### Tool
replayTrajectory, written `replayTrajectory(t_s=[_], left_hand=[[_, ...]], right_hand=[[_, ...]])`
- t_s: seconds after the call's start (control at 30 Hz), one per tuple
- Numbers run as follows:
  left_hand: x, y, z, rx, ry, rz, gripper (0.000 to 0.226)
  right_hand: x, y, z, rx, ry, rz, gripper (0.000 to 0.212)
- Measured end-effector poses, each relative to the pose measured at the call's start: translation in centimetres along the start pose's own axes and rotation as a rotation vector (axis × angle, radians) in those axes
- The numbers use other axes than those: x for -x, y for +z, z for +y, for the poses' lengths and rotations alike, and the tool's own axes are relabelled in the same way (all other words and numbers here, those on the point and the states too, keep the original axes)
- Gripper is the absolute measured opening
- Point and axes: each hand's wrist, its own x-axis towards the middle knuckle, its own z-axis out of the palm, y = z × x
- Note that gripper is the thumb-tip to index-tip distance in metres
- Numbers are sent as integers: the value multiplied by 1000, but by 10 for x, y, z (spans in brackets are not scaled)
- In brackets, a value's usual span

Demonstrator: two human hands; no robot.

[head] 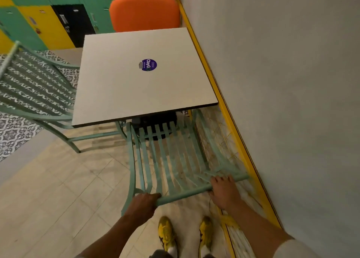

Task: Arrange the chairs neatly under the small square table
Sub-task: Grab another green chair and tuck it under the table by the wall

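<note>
A small square white table (116, 86) with a round purple sticker stands against the grey wall. A mint green slatted chair (171, 156) sits at its near side, the front of the seat partly under the tabletop. My left hand (143, 205) grips the left end of the chair's top back rail. My right hand (224, 191) grips the rail's right end. A second green slatted chair (37, 90) stands at the table's left side, its seat partly under the top.
The grey wall (292, 82) with a yellow floor strip runs close along the right. Orange cushioned seats (144, 14) sit beyond the table. Coloured lockers (44, 21) line the back left. My yellow shoes (167, 236) stand on pale floor tiles behind the chair.
</note>
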Motion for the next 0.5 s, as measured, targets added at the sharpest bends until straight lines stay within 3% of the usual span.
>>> replayTrajectory(t_s=[0.2, 0.5], left_hand=[[6, -36, -20, -67, -9, -34, 35], [31, -40, 29, 0, -38, -89, 44]], right_hand=[[6, -20, -28, 1, 35, -13, 50], [64, -21, -42, -175, 171, 89, 62]])
